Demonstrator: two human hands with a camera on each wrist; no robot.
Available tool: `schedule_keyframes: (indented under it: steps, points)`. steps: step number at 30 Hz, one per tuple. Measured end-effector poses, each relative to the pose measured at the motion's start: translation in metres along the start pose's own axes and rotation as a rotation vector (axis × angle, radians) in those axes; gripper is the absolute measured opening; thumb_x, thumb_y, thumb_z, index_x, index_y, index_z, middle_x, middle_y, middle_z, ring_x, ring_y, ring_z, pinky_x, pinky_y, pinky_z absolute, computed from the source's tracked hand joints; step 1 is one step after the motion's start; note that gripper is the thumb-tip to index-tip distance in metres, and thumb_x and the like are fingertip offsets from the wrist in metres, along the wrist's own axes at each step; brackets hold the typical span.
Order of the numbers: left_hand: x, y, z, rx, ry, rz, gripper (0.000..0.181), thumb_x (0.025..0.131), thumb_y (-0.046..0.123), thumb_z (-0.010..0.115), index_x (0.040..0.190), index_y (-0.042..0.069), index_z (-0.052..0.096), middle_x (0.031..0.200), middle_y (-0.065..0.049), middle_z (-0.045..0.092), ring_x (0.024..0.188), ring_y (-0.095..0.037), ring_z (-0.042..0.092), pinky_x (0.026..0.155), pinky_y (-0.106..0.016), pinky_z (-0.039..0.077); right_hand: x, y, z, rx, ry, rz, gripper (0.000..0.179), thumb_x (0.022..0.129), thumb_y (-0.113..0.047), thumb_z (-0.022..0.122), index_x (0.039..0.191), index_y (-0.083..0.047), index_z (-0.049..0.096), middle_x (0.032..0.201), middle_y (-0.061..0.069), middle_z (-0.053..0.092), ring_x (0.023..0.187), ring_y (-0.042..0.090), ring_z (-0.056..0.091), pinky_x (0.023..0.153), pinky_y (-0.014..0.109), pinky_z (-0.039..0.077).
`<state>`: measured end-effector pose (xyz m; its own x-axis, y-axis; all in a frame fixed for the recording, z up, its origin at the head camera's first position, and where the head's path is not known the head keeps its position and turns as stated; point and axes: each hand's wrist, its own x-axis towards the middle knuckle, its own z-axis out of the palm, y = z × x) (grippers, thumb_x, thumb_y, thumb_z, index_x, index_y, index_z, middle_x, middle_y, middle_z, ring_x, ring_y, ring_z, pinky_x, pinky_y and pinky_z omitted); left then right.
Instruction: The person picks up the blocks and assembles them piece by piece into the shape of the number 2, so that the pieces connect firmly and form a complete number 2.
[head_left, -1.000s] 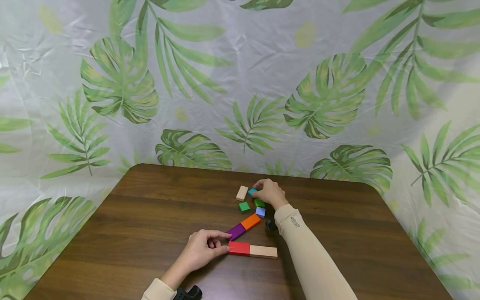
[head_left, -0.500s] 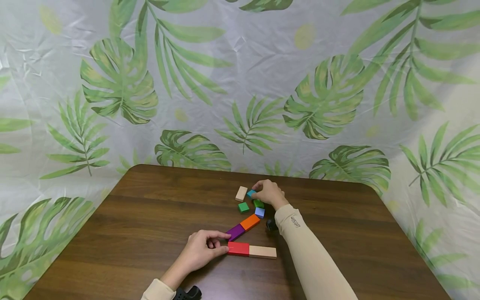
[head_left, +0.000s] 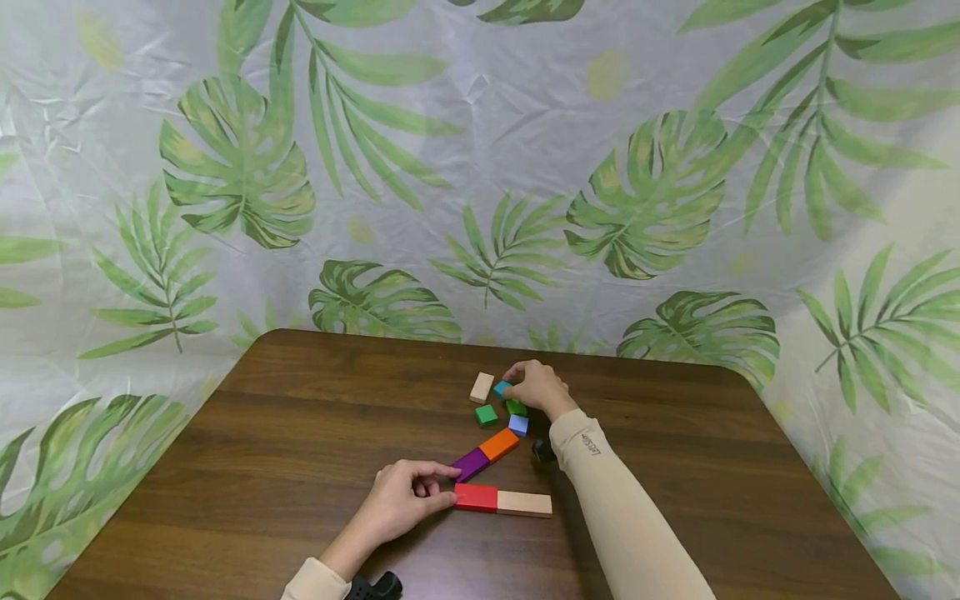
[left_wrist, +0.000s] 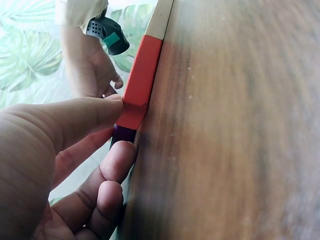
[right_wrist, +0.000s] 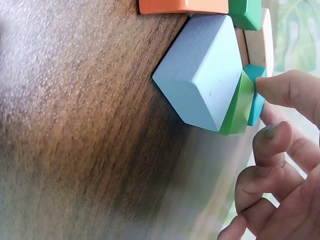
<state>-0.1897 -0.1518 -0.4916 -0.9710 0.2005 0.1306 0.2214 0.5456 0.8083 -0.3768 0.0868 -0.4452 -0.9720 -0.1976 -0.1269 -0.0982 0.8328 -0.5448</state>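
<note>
My left hand (head_left: 405, 500) rests at the left ends of two block rows. Its thumb touches the end of a red block (head_left: 476, 497), and its index finger reaches to a purple block (head_left: 471, 464). The other fingers are curled in the left wrist view. Farther back, my right hand (head_left: 538, 387) pinches a turquoise block (right_wrist: 256, 95) between thumb and index finger. That block stands on the table against a green block (right_wrist: 239, 106), with a light blue block (right_wrist: 200, 75) in front of it. The right hand partly hides the turquoise block in the head view.
A plain wood block (head_left: 524, 503) continues the red one; an orange block (head_left: 498, 446) continues the purple one at a slant. A darker green block (head_left: 486, 415) and another plain wood block (head_left: 482, 387) lie left of the right hand. The brown table (head_left: 300, 417) meets a leaf-print curtain (head_left: 525, 167).
</note>
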Motion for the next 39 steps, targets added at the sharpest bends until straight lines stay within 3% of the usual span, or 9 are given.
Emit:
schedule_keyframes:
  steps: [39]
  points:
    - [-0.0009,0.0001,0.0003,0.008,0.002,-0.001,0.024,0.088,0.028,0.090,0.111,0.026,0.085,0.071,0.012,0.065,0.061,0.001,0.049,0.066,-0.024,0.037,-0.0050,-0.0001,-0.0006,0.001,-0.012,-0.034,0.025,0.095,-0.028,0.079,0.118,-0.019,0.078,0.133,0.008,0.072,0.132,0.041,0.061,0.113,0.070,0.037]
